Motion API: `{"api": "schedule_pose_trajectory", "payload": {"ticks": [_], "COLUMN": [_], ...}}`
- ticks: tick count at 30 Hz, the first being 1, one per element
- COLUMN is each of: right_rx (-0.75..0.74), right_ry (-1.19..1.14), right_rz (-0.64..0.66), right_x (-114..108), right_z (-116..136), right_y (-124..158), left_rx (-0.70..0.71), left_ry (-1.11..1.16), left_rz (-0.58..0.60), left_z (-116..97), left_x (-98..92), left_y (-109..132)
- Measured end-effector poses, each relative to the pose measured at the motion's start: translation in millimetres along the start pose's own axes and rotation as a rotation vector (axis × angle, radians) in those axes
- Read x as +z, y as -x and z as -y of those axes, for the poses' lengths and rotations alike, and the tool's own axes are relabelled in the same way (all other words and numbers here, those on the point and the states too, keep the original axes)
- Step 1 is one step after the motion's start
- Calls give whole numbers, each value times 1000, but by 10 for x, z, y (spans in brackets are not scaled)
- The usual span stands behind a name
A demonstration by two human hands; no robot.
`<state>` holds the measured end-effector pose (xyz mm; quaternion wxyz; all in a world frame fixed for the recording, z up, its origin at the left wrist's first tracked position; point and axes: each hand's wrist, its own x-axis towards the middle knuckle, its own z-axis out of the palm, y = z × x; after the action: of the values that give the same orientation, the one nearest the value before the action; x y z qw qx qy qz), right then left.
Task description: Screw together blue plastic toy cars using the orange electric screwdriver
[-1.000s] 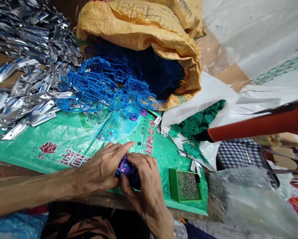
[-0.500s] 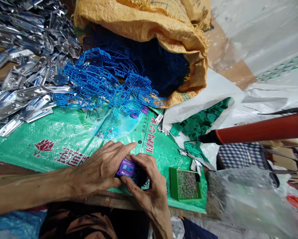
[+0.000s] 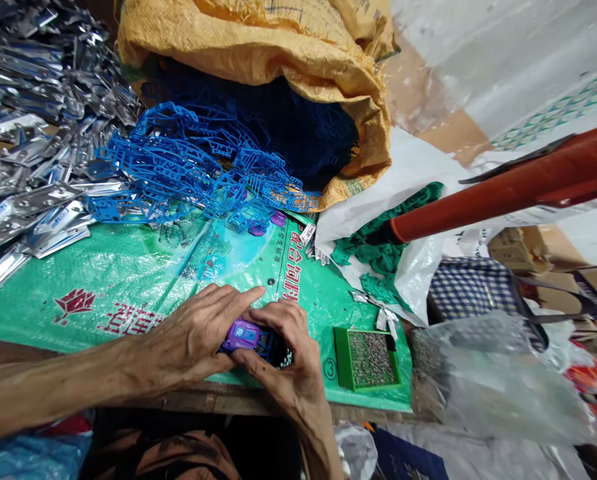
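Near the front edge of the table, both my hands close round a small toy car (image 3: 243, 334) with a purple top and blue frame parts. My left hand (image 3: 193, 333) grips its left end, fingers laid over the far side. At the right end, my right hand (image 3: 288, 353) curls round it, thumb on the near side and fingers beyond; a dark part with white marks shows under this palm. The car's underside and ends are hidden by my hands. A small black ring-like piece (image 3: 271, 282) lies just beyond my fingertips.
Blue plastic frames (image 3: 178, 160) spill from an orange woven sack (image 3: 258, 57). Silvery parts (image 3: 53, 180) are heaped at left. A green box (image 3: 345, 360) of small metal pieces stands at right. A red-orange pole (image 3: 478, 197) slants over a white bag (image 3: 423, 280) with green pieces.
The view has shifted slightly, and the red-orange pole sits higher and at a steeper slant. Both hands keep hold of the toy car, and more of its blue frame shows between them.
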<state>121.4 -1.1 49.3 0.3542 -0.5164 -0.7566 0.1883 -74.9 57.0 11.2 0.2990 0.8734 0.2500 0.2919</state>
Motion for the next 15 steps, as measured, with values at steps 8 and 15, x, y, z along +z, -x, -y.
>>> {"api": "schedule_pose_trajectory", "payload": {"ticks": [8, 15], "right_rx": [85, 136], "right_ry": [-30, -64], "right_rz": [27, 15], "right_x": [7, 16], "right_z": [10, 18], "right_y": [-12, -44], "left_rx": [82, 124], "left_ry": [-2, 18], "left_rz": [-16, 31], "left_z": [2, -56], "left_x": [-84, -214], "left_y": [36, -63]}}
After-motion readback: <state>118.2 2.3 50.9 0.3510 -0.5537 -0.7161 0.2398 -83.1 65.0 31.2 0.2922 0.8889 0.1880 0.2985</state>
